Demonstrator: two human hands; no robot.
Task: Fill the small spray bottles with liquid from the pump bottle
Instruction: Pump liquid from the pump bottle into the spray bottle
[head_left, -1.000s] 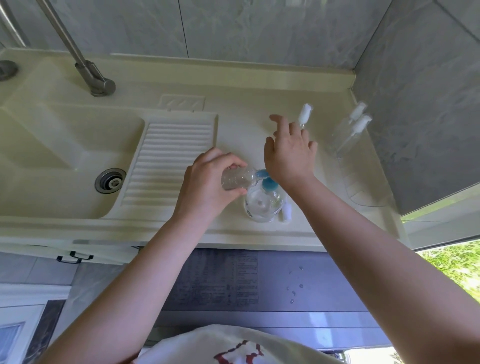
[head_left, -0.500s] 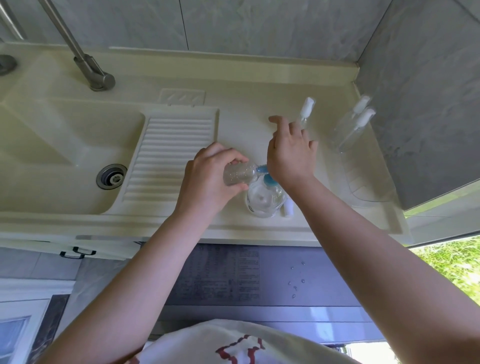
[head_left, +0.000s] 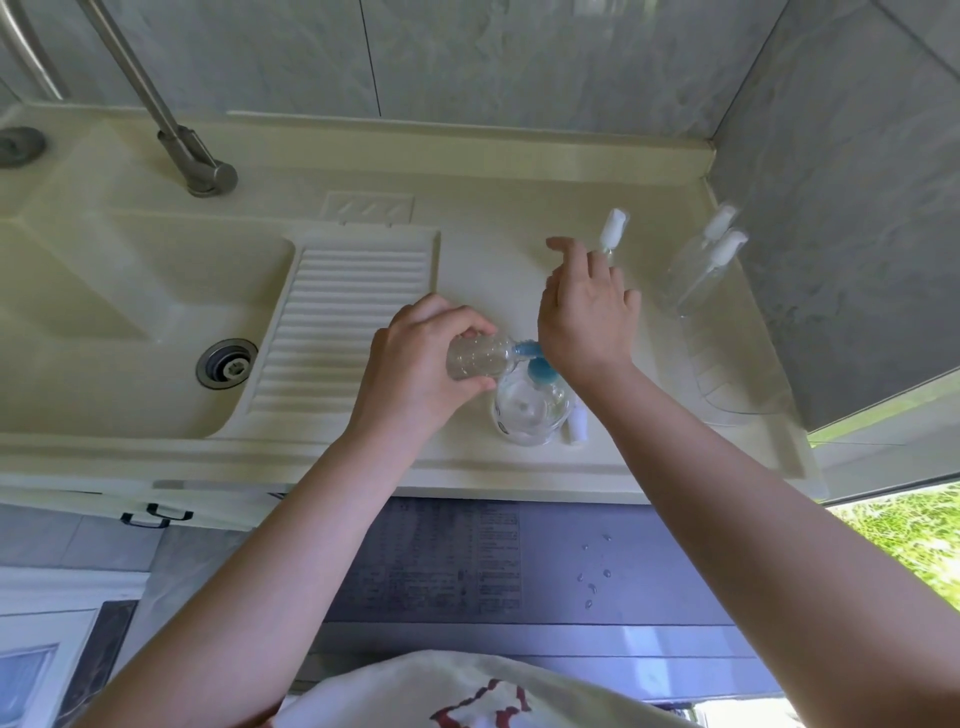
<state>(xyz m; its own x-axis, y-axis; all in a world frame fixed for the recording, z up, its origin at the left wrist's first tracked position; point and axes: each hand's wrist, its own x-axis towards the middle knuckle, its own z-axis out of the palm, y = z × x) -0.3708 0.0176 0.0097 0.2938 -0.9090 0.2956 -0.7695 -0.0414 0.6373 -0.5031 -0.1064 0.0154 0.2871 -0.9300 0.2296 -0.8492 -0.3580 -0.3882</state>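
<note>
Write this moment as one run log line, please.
left hand: holds small bottle at blue pump spout | right hand: presses pump | capped bottles waiting: three

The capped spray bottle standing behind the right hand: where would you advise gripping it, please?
Probably round the clear body of the capped spray bottle, coming from the front, fingers wrapped sideways. It stands upright and narrow, apart from the two bottles by the wall; its white cap might pull off.
</note>
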